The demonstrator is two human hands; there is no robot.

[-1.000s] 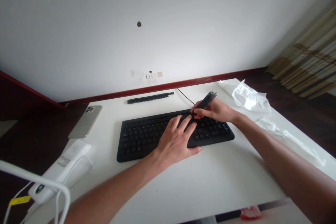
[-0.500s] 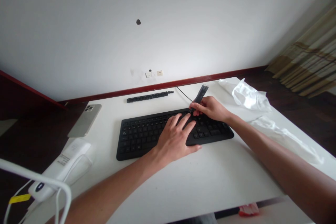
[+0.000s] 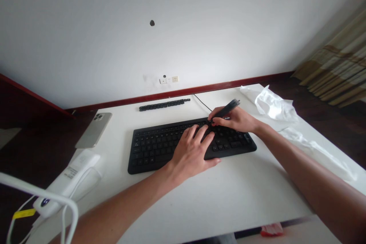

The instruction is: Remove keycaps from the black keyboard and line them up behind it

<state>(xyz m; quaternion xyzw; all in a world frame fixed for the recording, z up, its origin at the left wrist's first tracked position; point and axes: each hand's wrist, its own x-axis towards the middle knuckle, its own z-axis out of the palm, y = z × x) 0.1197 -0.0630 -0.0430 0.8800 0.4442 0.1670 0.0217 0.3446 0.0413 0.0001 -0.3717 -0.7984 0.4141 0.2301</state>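
Observation:
A black keyboard lies on the white table under both hands. My left hand rests over its middle keys with the fingers spread and the thumb out past the front edge. My right hand grips a slim black tool at the keyboard's back right part. The tool's greyish upper end leans to the right; its lower tip is hidden by the fingers, so its kind is unclear. Behind the keyboard lie rows of loose black keycaps.
A phone lies camera side up on the left, with a white power strip and cable nearer me. Crumpled white plastic bags lie at the right. A thin black cord runs behind the keyboard. The wall stands beyond the table's back edge.
My right hand has tilted the black tool from nearly upright to a lower slant toward the right. My left hand stays on the keyboard. The whole view has shifted slightly.

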